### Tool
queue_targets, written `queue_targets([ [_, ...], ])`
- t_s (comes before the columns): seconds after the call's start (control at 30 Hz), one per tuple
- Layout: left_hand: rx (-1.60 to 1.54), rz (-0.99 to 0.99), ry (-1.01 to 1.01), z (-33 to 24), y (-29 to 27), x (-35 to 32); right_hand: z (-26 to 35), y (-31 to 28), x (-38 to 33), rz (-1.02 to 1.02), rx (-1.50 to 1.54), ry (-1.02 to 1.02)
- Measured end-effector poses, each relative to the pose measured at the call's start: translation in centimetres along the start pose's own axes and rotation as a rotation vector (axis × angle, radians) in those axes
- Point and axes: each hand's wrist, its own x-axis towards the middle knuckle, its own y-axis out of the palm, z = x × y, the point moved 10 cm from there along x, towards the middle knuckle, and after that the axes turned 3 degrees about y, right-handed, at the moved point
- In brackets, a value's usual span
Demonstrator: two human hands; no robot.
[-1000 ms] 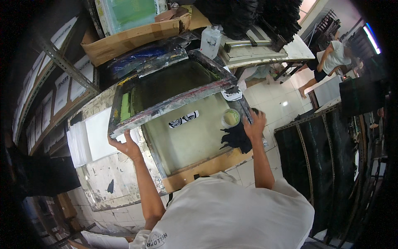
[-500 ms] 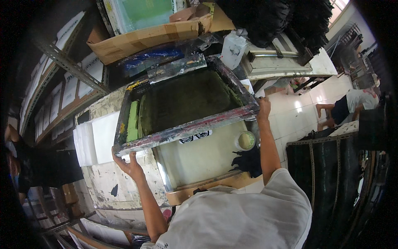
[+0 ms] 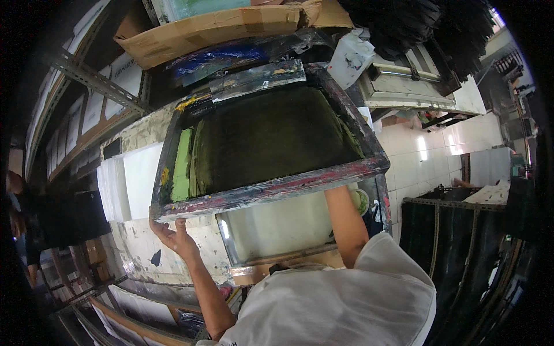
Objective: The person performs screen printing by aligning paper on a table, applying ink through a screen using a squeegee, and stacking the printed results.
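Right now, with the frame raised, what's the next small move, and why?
I'd probably ease the right forearm back out before lowering the frame. It reaches beneath the front bar, over the pale board, with the right hand hidden from view, while the left hand supports the front left corner.

A loose, off-white, short-sleeved fabric T-shirt (image 3: 334, 305), softly creased, with a wide right sleeve (image 3: 389, 256); a small dark printed mark (image 3: 233, 343) low on its left; bare left hand (image 3: 180, 241), bare forearms (image 3: 206, 288)
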Motion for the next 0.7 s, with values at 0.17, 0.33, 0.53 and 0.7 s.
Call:
queue_targets([
  [0.17,-0.005,0.011,-0.005,-0.3,0.4,0.3,0.6,0.4,0.9,-0.010,-0.073,-0.034],
  [0.33,0.001,0.001,-0.016,-0.1,0.1,0.2,1.4,-0.2,0.0,-0.013,-0.148,-0.058],
  [0.53,-0.080,0.009,0.026,-0.2,0.4,0.3,1.9,-0.3,0.4,-0.030,-0.196,-0.103],
  [0.7,0.087,-0.002,0.048,-0.4,0.1,0.8,4.5,0.4,0.8,-0.082,-0.466,-0.332],
])
